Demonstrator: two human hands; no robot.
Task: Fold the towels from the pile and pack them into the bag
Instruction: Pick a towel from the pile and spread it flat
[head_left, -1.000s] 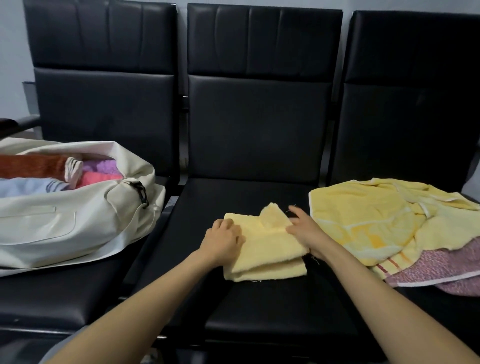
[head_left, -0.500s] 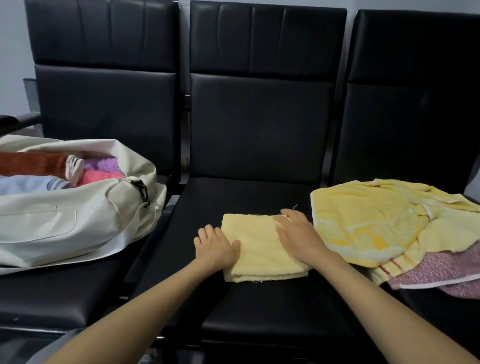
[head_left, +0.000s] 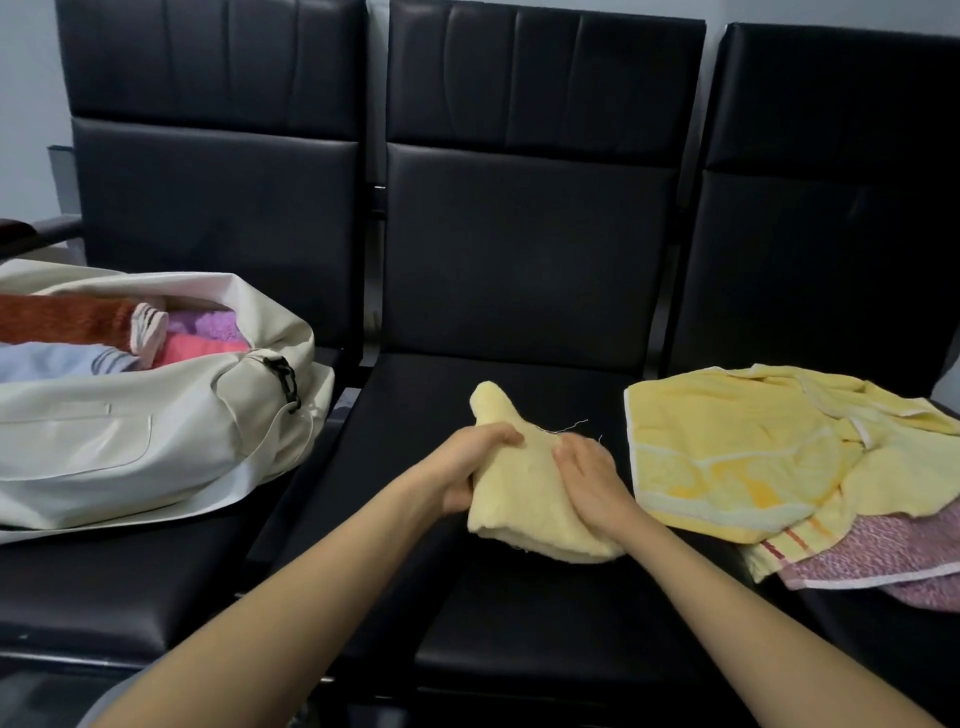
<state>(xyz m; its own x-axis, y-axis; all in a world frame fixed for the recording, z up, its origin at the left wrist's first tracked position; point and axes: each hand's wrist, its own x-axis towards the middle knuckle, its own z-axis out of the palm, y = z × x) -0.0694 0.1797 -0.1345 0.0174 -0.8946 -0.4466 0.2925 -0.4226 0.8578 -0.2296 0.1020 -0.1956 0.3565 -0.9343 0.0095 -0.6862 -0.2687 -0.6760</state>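
Note:
A small pale yellow folded towel (head_left: 524, 499) is lifted off the middle seat between both hands. My left hand (head_left: 470, 465) grips its left edge with fingers curled over the top. Against its right side lies my right hand (head_left: 589, 475), with the fingers on top of the cloth. The cream bag (head_left: 156, 431) lies open on the left seat with several folded towels inside (head_left: 171, 338). The pile on the right seat is a yellow towel (head_left: 753, 447) over a pink patterned towel (head_left: 883, 556).
Three black padded seats in a row form the work surface, with the middle seat (head_left: 519, 623) under my hands. Tall black backrests (head_left: 530, 208) stand behind. A dark armrest (head_left: 36, 231) sticks out at the far left.
The folded yellow towel lay flat on the middle seat with both hands pressing it. Now both hands have picked it up, tilted, and its far corner points up.

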